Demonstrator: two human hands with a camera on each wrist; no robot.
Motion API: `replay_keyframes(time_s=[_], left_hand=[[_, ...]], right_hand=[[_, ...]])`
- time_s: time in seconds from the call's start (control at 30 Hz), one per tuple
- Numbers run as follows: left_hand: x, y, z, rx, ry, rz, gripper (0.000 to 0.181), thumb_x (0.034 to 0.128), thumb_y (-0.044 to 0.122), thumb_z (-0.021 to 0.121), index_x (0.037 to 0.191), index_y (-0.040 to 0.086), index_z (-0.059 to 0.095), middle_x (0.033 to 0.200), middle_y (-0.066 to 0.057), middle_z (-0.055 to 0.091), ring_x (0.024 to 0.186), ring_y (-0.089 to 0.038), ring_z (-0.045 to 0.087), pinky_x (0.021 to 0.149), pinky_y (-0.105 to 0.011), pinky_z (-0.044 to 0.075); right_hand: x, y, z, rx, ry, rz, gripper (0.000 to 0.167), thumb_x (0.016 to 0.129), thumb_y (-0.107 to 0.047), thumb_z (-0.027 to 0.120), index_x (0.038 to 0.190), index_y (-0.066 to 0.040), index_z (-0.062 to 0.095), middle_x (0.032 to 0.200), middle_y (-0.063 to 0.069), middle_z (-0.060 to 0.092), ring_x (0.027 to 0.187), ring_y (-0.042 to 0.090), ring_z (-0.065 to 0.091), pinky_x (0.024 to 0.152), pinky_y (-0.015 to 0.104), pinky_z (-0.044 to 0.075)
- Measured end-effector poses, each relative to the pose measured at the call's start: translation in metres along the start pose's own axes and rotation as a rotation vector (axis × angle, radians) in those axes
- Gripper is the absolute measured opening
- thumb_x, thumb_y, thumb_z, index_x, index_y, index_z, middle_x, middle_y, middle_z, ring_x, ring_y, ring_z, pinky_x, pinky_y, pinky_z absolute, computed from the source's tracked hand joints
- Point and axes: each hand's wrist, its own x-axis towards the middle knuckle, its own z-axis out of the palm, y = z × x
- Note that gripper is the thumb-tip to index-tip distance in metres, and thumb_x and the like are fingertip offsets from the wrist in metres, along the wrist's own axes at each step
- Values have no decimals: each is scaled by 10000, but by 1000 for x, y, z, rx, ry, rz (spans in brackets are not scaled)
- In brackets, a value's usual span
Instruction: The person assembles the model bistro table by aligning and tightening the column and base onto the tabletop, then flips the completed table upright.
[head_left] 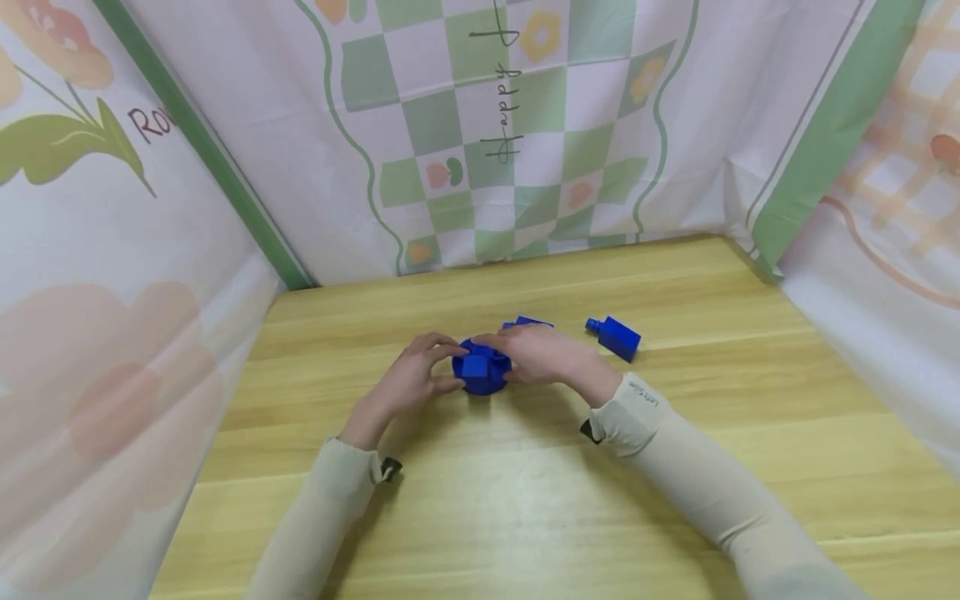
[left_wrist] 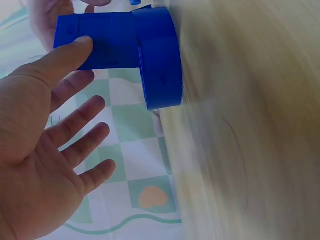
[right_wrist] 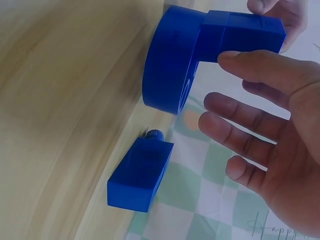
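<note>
A round blue base (head_left: 482,385) lies on the table between the hands, with a blue block (left_wrist: 107,42) standing up from it. In the left wrist view the left hand (left_wrist: 55,135) has its thumb on the block's face and its index finger behind; the other fingers spread away. From the other side, the right hand (right_wrist: 265,130) grips the same block with thumb and index finger, as the right wrist view shows. The round base (right_wrist: 172,60) rests flat on the wood, its top partly hidden by the hands in the head view.
A blue block with a knobbed end (head_left: 618,338) lies to the right on the wooden table (head_left: 510,517). Another blue block (head_left: 534,321) is partly hidden behind the right hand. Patterned cloth (head_left: 420,125) hangs along the table's back and sides.
</note>
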Motion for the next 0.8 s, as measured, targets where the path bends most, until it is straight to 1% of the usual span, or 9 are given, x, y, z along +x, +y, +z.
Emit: replay_keyframes(time_s=[0.23, 0.33, 0.47, 0.63, 0.8], left_hand=[[1, 2, -1, 14, 20, 51, 418, 892, 366, 753, 1253, 167, 685, 1317, -47, 573, 1270, -262, 524, 1089, -479, 453], [1, 2, -1, 15, 32, 63, 410, 901, 349, 744, 1261, 161, 684, 1309, -63, 578, 1264, -272, 529, 1084, -485, 455], [1, 2, -2, 15, 36, 65, 413, 913, 331, 733, 1284, 157, 679, 1302, -84, 584, 1263, -285, 532, 1087, -492, 452], [1, 1, -2, 0, 30, 36, 433, 917, 372, 721, 1295, 168, 673, 1302, -58, 577, 1263, -267, 529, 1089, -480, 453], [1, -2, -2, 8, 61, 56, 420, 931, 343, 710, 1299, 145, 671, 1282, -66, 591, 1249, -269, 537, 1076, -465, 464]], right_hand=[[-2, 8, 0, 44, -17, 60, 673, 897, -278, 751, 1497, -171, 464, 1358, 90, 644, 1237, 329, 617, 1007, 504, 520], [-5, 12, -1, 53, 2, 67, 659, 899, -271, 746, 1488, -161, 473, 1384, 92, 626, 1228, 331, 621, 989, 507, 530], [-9, 17, -2, 65, 27, 72, 654, 891, -239, 749, 1481, -154, 481, 1371, 102, 634, 1181, 309, 651, 969, 491, 542], [-12, 23, -1, 85, 16, 98, 676, 887, -240, 750, 1494, -160, 463, 1352, 111, 646, 1170, 290, 661, 963, 481, 546], [-15, 28, -1, 74, 28, 116, 678, 884, -257, 754, 1490, -152, 468, 1379, 137, 623, 1197, 323, 641, 987, 506, 528]])
